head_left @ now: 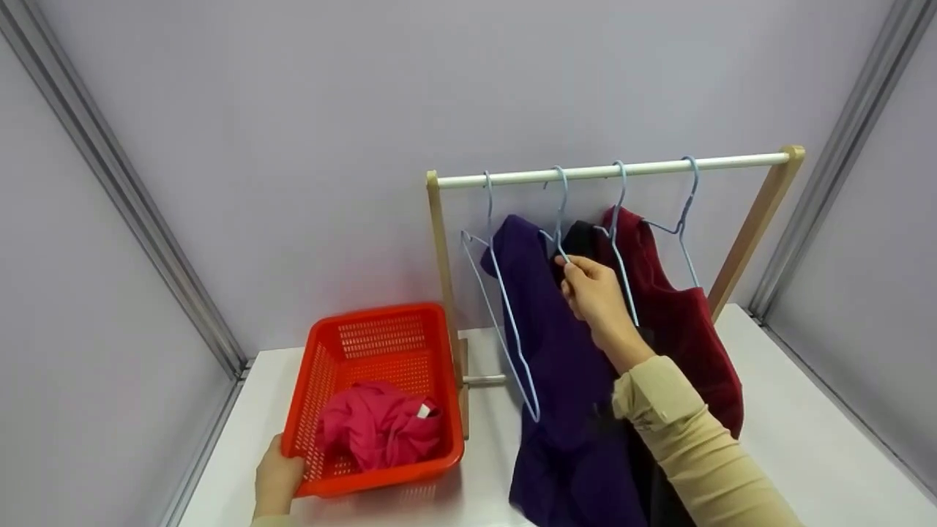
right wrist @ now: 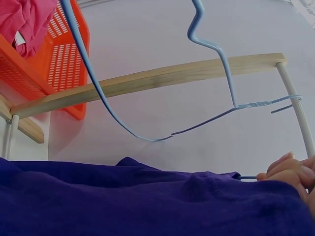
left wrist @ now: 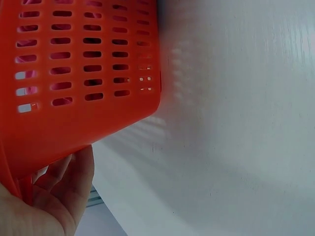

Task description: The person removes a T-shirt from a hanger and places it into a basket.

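Observation:
At the lower left of the head view, my left hand (head_left: 278, 476) grips the near left corner of a red plastic basket (head_left: 452, 388). Its fingers curl under the rim in the left wrist view, beside the slotted wall (left wrist: 78, 123). Inside the basket lies a crumpled pink garment (head_left: 384, 424) with a white label. My right hand (head_left: 596, 296) pinches a light blue wire hanger (head_left: 563, 201) just below its hook. That hanger hooks over the rail and carries a purple garment (head_left: 538, 322). Left of it hangs a bare blue hanger (head_left: 489, 208).
A rack with a white rail (head_left: 512, 177) and wooden posts (head_left: 754, 227) stands on the white table (head_left: 798, 410). Behind the right hand hang a black garment (head_left: 582, 236) and a dark red garment (head_left: 688, 315). Grey panels enclose the table at back and sides.

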`<action>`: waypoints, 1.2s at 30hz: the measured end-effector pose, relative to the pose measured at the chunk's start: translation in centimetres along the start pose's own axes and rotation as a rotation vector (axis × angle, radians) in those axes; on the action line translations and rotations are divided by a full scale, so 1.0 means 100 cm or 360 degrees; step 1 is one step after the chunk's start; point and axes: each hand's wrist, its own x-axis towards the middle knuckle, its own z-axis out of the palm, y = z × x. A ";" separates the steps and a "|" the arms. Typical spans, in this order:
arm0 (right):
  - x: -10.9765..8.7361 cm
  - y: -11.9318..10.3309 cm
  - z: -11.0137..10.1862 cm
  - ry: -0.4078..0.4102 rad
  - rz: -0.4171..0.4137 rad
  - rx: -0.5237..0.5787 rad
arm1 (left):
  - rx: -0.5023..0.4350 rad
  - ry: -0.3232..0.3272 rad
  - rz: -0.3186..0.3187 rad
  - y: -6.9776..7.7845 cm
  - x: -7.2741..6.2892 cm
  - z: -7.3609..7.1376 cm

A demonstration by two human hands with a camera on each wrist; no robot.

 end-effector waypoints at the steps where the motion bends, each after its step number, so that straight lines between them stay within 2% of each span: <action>1: 0.000 0.000 0.000 0.0001 -0.0003 -0.0002 | -0.0007 -0.0007 -0.0011 0.000 0.000 0.000; 10: -0.003 -0.006 -0.002 0.0085 -0.0161 0.0004 | -0.0034 -0.0030 -0.0042 0.001 -0.001 -0.001; 24: -0.009 0.016 -0.003 0.0410 -0.0507 -0.0095 | 0.0008 -0.0012 -0.0010 -0.002 0.000 0.002; 32: -0.014 0.032 -0.001 0.0542 -0.0531 -0.0146 | 0.0053 -0.0017 -0.0033 -0.001 0.000 0.002; 36: -0.021 0.039 -0.001 0.0559 -0.0509 -0.0111 | 0.0041 -0.0017 -0.0050 -0.002 0.000 0.001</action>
